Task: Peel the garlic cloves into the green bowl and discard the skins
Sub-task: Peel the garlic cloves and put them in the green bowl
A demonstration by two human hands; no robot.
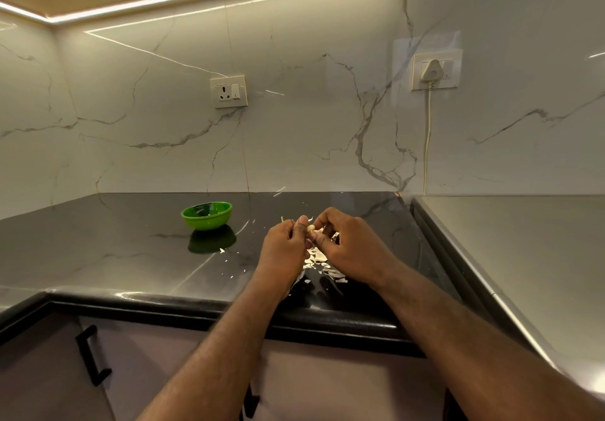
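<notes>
A small pale garlic clove (310, 228) sits between my two hands, just above the dark countertop. My left hand (284, 248) pinches it with curled fingers and thumb. My right hand (348, 247) pinches the same clove from the right side. Below the hands lies a heap of papery garlic skins (319, 261). The green bowl (207, 215) stands on the counter to the left, apart from my hands; what it holds is hard to tell.
Small skin flakes (226, 255) are scattered on the black countertop (114, 250) near the bowl. A marble backsplash with a wall socket (229, 92) rises behind. A grey raised surface (523, 250) borders the right. A white cable (427, 138) hangs from a plugged socket.
</notes>
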